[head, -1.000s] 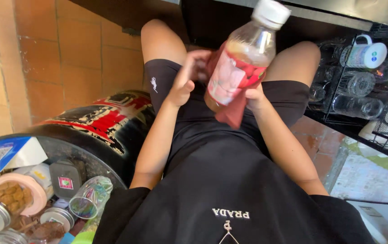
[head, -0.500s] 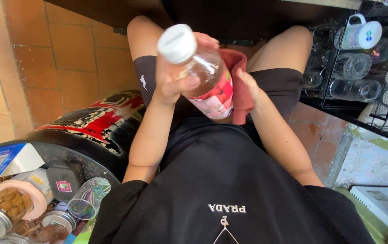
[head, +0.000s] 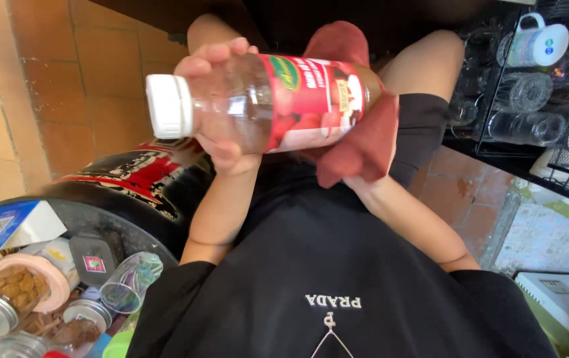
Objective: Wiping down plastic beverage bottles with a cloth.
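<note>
Left hand fingers clamp the bottle near its neck; right hand, hidden under the red cloth, grip indeterminate, should wipe with steady pressure.

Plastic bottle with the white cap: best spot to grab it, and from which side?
Grip the clear neck section of the plastic bottle, just behind the white cap, coming from below and wrapping around. The bottle lies nearly horizontal, cap pointing left; the left hand already grips there. The label end is covered by the red cloth held in the right hand, which is hidden.
</note>
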